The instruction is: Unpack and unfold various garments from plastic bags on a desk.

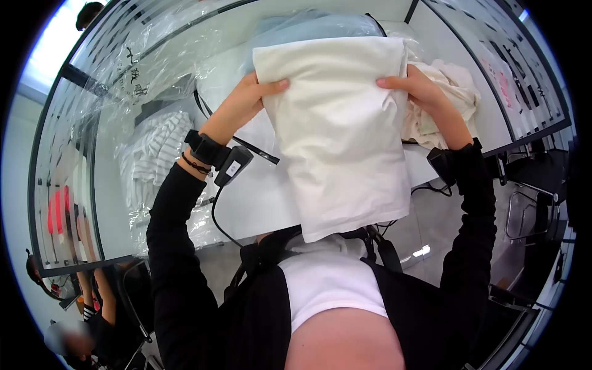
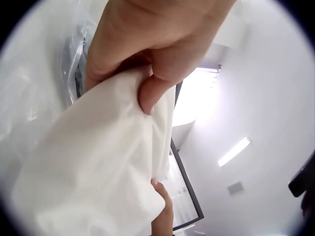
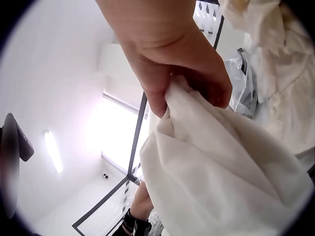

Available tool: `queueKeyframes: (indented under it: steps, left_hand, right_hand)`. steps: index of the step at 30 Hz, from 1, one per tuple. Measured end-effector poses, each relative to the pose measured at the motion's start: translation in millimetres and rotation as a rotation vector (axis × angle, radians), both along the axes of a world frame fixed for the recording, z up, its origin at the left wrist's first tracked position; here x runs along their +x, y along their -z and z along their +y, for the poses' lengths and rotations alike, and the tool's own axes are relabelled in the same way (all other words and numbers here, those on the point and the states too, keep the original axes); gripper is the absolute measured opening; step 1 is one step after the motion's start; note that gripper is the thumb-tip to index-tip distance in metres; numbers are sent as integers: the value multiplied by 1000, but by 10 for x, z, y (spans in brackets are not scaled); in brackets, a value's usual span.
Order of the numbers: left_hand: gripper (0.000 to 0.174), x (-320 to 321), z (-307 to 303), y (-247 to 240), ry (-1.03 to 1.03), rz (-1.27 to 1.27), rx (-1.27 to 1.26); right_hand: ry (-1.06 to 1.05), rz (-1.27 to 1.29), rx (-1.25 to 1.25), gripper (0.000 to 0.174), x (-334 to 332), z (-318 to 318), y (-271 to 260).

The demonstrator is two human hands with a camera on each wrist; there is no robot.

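A folded white cloth garment (image 1: 345, 135) hangs between both hands over the table, its lower edge reaching past the table's front. My left hand (image 1: 251, 95) pinches its upper left side, thumb on the near face and fingers behind. On the opposite side my right hand (image 1: 419, 87) grips it the same way, thumb in front. In the left wrist view the white cloth (image 2: 98, 152) drapes down from the left thumb and fingers. The right wrist view shows the cloth (image 3: 211, 162) bunched in creases under the right hand's grip.
Behind the cloth lies a light blue item in clear plastic (image 1: 320, 24). A cream crumpled garment (image 1: 447, 98) sits at the right. Striped clothing in a clear bag (image 1: 154, 148) is on the left, below more plastic wrap (image 1: 142, 68). Black-framed panels (image 1: 68, 179) edge the table (image 1: 253, 206).
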State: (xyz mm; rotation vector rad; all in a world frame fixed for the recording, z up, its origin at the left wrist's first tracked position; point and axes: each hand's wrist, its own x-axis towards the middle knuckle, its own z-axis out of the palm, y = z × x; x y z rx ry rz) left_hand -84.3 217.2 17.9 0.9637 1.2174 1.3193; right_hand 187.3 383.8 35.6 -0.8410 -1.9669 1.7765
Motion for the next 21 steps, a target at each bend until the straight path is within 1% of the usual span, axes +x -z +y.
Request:
queueKeyframes:
  steps: [1,3,5,6,7,8,10,11,12,13,14,15,16,17,18,20,21]
  left_hand:
    - [45,-45,6,-8,24,13,35]
    - [44,-160,49,-92,-12,79,94]
    - [41,-246,57,-250,-76,157,157]
    - [37,-302,56,-316,-92,158,235]
    - [37,-327,-1,-392,-128,312,283]
    - [36,-333,-88,-478,-164,467,328]
    - [39,-370,-400,-570,-76,875,262]
    - [45,-403,-517,-418,-66,1038,418]
    - [52,-355,-627,-274,11,1129,639]
    - [43,-179,-774,-197,70,1181,590]
    - [27,-50,-822,-133,175,1364,637]
    - [15,55,-897,-14,271,1400,777]
    - [11,223,-993,67,307,1442,792]
    - [16,417,-1082,115,357,1509,708]
    - [17,556,-1140,209,339,1535,640]
    - [19,700,-1178,280,393,1555,486]
    - [20,715,-1191,331,392,1572,504]
  right_hand:
    - [-16,24,38,55,-31,3,6]
    - [-40,73,114,54,-121,70,8]
    - [34,91,220,52,-229,96,-51]
    - [69,102,276,50,-281,89,-99]
    - [96,118,351,49,-313,55,-140]
    - [58,107,435,49,-303,17,-124]
    - [-18,86,601,47,-223,-31,-76]
    - [-212,338,1136,36,-269,381,355]
    - [-265,396,942,32,-193,-62,78]
    - [-309,305,1140,26,-116,-181,106]
    - [-351,206,1332,21,-53,-239,140]
    - [-476,205,1634,19,-23,-272,210]
    - [-603,200,1936,18,-2,-291,307]
    - [-605,151,1983,17,31,-272,406]
    - [-590,125,1972,17,63,-244,452]
    - [-560,73,1958,16,116,-156,493]
    - [-570,33,1921,17,152,-120,519]
